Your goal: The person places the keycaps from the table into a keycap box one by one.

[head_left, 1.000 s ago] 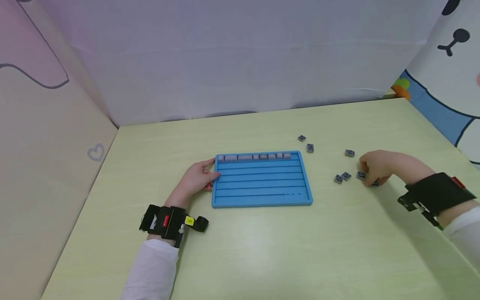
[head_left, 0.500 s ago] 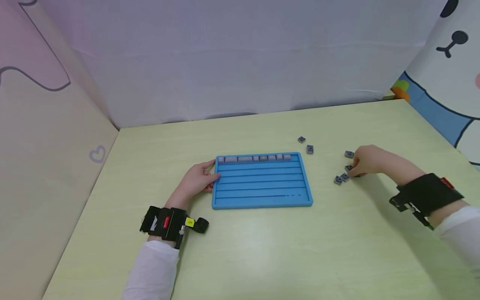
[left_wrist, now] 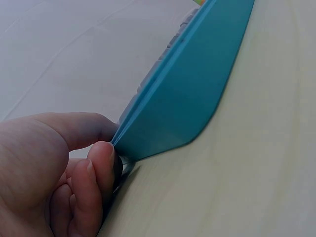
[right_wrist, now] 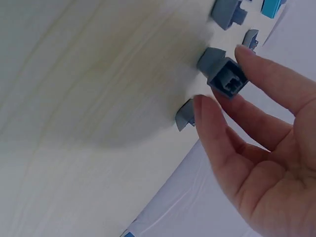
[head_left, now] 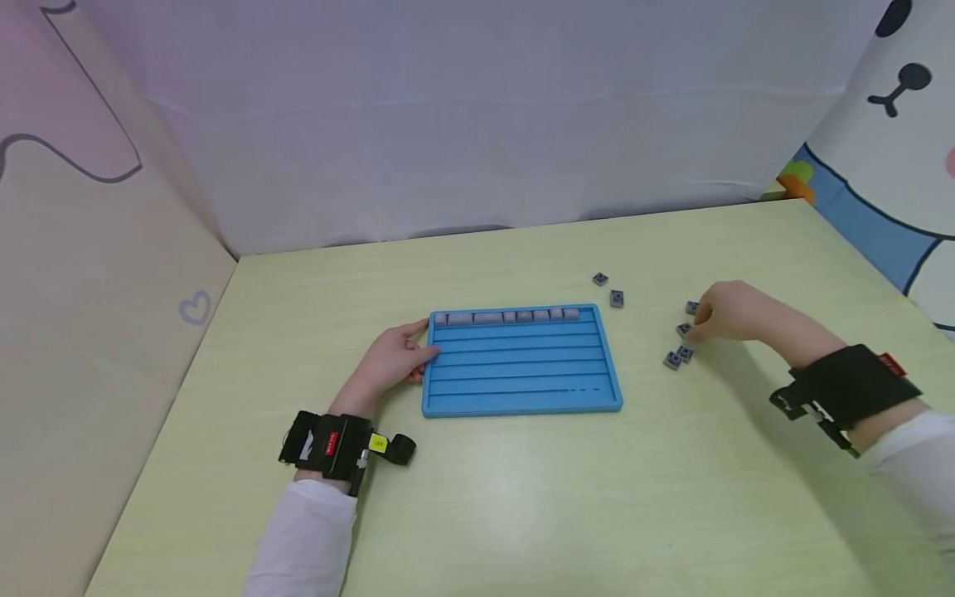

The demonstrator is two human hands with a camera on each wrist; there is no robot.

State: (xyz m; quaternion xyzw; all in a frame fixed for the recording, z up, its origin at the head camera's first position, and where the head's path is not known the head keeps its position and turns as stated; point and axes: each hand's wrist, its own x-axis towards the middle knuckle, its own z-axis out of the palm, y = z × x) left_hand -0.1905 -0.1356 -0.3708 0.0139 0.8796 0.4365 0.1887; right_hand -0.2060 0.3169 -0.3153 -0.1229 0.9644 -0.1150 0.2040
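My left hand (head_left: 391,361) grips the left edge of a blue keycap tray (head_left: 518,361); in the left wrist view its thumb and fingers pinch the tray's blue edge (left_wrist: 168,108). A row of grey keycaps (head_left: 488,317) fills most of the tray's top slot. Right of the tray, my right hand (head_left: 734,311) pinches a single grey keycap (right_wrist: 228,79) between its fingertips, the hollow underside and stem showing. Close around those fingertips lie other loose keycaps, among them a keycap (head_left: 672,361) in front and a keycap (head_left: 692,307) behind.
Two more keycaps lie beyond the tray's far right corner, a turned keycap (head_left: 600,279) and a second keycap (head_left: 617,298). The pale wooden table (head_left: 515,506) meets a white cloth (head_left: 477,124) at the back. A light panel (head_left: 97,332) stands along the left side.
My right hand has moved left and slightly back over the loose keycaps, and a keycap now sits at its fingertips. The left hand and the tray have stayed put.
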